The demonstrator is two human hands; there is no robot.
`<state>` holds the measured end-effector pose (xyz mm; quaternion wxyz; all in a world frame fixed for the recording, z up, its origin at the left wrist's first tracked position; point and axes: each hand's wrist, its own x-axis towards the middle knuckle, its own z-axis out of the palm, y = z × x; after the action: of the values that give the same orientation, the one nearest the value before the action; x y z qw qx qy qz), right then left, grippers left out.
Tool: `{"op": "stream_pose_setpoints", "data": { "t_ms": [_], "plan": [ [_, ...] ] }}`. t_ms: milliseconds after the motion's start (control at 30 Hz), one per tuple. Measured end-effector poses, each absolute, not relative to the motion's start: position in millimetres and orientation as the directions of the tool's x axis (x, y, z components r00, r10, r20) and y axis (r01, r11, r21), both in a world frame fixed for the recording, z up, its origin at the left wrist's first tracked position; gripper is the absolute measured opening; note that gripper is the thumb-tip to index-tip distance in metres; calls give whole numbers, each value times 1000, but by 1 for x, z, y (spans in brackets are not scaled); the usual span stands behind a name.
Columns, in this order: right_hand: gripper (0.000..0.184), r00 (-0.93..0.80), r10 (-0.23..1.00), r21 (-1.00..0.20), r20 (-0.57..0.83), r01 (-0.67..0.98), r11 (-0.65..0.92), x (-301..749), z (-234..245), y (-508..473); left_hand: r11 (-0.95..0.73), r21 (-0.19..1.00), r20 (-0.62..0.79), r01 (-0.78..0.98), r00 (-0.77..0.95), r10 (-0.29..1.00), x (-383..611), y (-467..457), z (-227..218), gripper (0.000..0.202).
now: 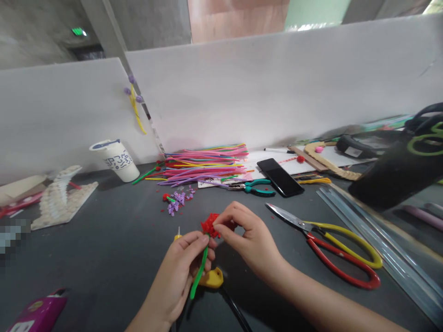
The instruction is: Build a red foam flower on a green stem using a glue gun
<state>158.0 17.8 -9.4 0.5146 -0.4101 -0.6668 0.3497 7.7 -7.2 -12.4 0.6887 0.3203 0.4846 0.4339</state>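
Left hand pinches green pipe-cleaner stem between thumb and fingers; right hand pinches red flower head at stem's top, fingertips close together. Flower is above the dark tabletop, mid-view. Yellow glue gun lies under left hand. Red-and-yellow-handled scissors right; purple scraps, pipe-cleaner bundle beyond.

Red bloom atop tilted green stem

Lighting is moderate and diffuse, with white glare above the partition, highlights on the clear strips, soft shadow on the desk below the right hand, stretching toward the right edge, and a pixelated patch at far left.
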Motion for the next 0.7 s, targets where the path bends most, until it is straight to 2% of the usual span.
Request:
{"op": "stream_pose_setpoints", "data": {
  "t_ms": [233, 433, 700],
  "plan": [
    [13, -149, 848, -792, 509, 306, 529, 159, -10, 16, 414, 863, -378, -289, 173, 909, 7, -8, -14, 15],
    [14, -181, 815, -731, 550, 366, 575, 159, -12, 14, 394, 876, -362, -278, 161, 918, 9, -8, -12, 17],
    [10, -87, 764, -703, 639, 338, 626, 162, -10, 11, 319, 913, -299, -256, 116, 947, 8, -9, -11, 17]
  ]
}}
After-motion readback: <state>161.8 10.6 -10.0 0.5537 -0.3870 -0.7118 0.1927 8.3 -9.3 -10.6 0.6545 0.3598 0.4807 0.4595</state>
